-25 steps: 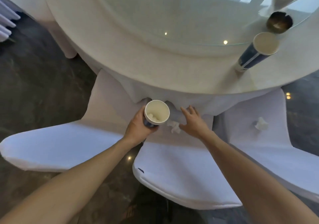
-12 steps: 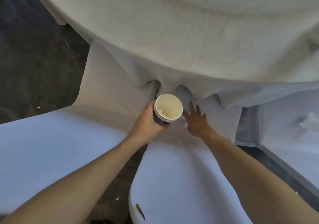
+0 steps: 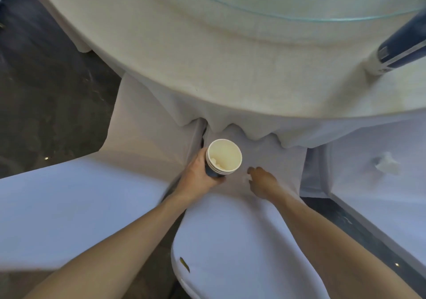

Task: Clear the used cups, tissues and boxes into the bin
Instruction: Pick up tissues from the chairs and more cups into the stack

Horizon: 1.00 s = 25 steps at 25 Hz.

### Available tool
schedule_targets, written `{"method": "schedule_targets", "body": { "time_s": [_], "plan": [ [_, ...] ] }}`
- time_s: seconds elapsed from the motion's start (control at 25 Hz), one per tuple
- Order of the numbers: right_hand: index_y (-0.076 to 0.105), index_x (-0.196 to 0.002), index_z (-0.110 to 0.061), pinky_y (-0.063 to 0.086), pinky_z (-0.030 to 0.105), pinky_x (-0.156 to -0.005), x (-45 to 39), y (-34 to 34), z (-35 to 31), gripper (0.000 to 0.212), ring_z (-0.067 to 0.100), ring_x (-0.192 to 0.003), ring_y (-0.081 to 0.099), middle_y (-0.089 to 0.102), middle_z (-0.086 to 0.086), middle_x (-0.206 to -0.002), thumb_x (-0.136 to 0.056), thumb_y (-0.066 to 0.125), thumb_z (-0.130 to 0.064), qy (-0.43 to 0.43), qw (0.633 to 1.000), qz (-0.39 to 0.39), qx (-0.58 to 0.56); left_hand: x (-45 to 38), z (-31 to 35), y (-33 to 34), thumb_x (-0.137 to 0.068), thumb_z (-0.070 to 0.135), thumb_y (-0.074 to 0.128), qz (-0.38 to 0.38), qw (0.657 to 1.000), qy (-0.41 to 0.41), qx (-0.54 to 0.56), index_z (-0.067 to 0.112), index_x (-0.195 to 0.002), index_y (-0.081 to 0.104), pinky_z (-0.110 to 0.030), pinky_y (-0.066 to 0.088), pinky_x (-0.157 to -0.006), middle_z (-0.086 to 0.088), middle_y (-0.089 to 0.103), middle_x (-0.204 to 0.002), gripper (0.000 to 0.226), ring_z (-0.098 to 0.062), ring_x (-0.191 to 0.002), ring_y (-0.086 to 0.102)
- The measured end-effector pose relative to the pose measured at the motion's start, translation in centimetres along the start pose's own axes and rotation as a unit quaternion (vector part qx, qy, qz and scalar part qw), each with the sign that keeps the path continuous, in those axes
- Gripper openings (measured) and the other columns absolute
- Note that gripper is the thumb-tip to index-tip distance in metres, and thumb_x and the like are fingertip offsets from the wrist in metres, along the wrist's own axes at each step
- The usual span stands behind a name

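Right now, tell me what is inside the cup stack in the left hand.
The cup stack in the left hand holds crumpled white tissue; the cup wall hides anything beneath it.

My left grip (image 3: 199, 174) wraps a stack of paper cups (image 3: 223, 158), upright, with tissue inside. My right grip (image 3: 261, 181) pinches a crumpled tissue (image 3: 246, 179) on the white chair seat (image 3: 230, 241) below the tabletop (image 3: 207, 56).
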State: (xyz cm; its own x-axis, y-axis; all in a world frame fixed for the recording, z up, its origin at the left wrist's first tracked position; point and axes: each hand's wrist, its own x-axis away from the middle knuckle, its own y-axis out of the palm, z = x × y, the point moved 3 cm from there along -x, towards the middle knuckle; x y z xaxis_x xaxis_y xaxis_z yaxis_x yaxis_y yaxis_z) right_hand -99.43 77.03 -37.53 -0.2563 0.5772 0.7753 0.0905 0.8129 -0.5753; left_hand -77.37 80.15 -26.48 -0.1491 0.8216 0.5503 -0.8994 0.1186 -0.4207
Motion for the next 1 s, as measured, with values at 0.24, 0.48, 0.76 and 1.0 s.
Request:
{"method": "schedule_targets", "body": {
  "time_s": [0.24, 0.48, 0.76, 1.0],
  "plan": [
    [0.048, -0.114, -0.006, 0.037, 0.035, -0.075, 8.8, -12.3, -1.3, 0.014, 0.036, -0.105, 0.057, 0.058, 0.019, -0.123, -0.103, 0.041, -0.012, 0.001, 0.975, 0.122, -0.185, 3.4, 6.5, 0.1, -0.063, 0.028, 0.092, -0.017, 0.999, 0.044, -0.017, 0.028, -0.137, 0.055, -0.042, 0.054, -0.103, 0.006, 0.068, -0.131, 0.082, -0.015, -0.124, 0.063],
    [0.046, -0.111, -0.009, 0.039, 0.036, -0.078, 20.3, -22.4, -4.8, 0.019, 0.031, -0.094, 0.055, 0.057, 0.009, -0.104, -0.105, 0.046, -0.027, -0.055, 0.927, 0.258, -0.266, 6.2, 13.9, -0.5, -0.063, 0.026, 0.089, -0.018, 0.993, 0.114, -0.024, 0.023, -0.13, 0.058, -0.042, 0.054, -0.099, 0.005, 0.066, -0.124, 0.075, -0.017, -0.118, 0.064],
    [0.057, -0.135, -0.015, 0.046, 0.037, -0.097, 28.0, -22.5, -4.2, 0.033, 0.027, -0.111, 0.057, 0.056, 0.007, -0.127, -0.104, 0.047, -0.018, -0.119, 0.931, 0.283, -0.199, 8.5, 17.9, 2.2, -0.06, 0.041, 0.086, -0.034, 0.988, 0.147, -0.031, 0.034, -0.124, 0.058, -0.046, 0.059, -0.09, 0.009, 0.07, -0.117, 0.071, -0.012, -0.108, 0.068],
    [0.06, -0.108, -0.022, 0.044, 0.032, -0.077, 31.8, -21.6, 0.7, 0.02, 0.019, -0.088, 0.055, 0.059, -0.003, -0.106, -0.094, 0.063, -0.036, -0.093, 0.929, 0.324, -0.154, 13.2, 20.4, 6.6, -0.064, 0.033, 0.088, -0.012, 0.981, 0.182, -0.062, 0.034, -0.12, 0.056, -0.033, 0.053, -0.081, 0.008, 0.066, -0.115, 0.064, -0.015, -0.106, 0.064]
  ]
}}
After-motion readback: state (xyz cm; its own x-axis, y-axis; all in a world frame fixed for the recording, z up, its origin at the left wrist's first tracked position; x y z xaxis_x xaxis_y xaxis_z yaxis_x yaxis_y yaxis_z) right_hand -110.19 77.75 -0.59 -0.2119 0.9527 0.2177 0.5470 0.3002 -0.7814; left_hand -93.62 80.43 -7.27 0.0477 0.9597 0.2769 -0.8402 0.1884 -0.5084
